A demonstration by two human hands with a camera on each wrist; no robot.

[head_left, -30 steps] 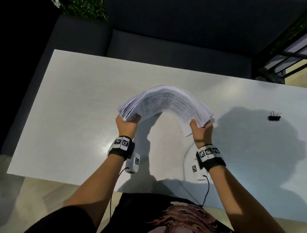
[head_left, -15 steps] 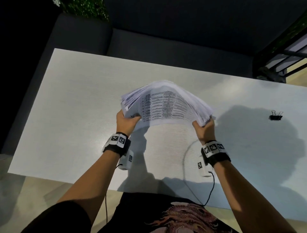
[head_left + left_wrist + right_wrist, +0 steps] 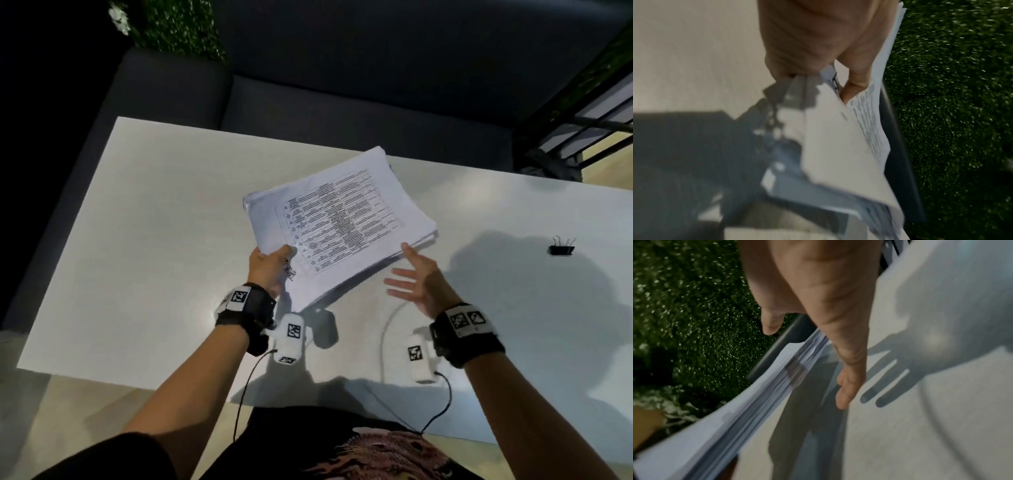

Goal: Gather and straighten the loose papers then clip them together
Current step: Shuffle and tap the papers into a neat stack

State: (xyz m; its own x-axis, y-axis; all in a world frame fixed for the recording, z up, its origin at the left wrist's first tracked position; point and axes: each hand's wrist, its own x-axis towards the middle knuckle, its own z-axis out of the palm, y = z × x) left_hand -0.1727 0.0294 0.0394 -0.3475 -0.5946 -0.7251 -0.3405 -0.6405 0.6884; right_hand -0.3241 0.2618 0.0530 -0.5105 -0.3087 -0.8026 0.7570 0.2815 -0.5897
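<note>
A thick stack of printed white papers [image 3: 339, 219] hangs tilted above the white table [image 3: 154, 240], a table of text on its top sheet. My left hand [image 3: 270, 267] grips the stack's near left corner, thumb on top. In the left wrist view the same papers [image 3: 838, 138] fan out below my left hand [image 3: 818, 48]. My right hand [image 3: 416, 281] is open with fingers spread, just beside the stack's near right edge and holding nothing. In the right wrist view the straight fingers [image 3: 846, 369] of that hand hover next to the paper edges [image 3: 760, 395]. A black binder clip [image 3: 561, 247] lies on the table far to the right.
A dark sofa [image 3: 342, 113] runs behind the table's far edge, with green foliage [image 3: 181, 27] at the back left. A black metal rail [image 3: 589, 113] stands at the back right. Camera cables trail from both wrists over the table's near edge.
My right hand has let go of the stack and opened. The bowed stack has flattened and swung, now held by my left hand alone. The clip has not moved.
</note>
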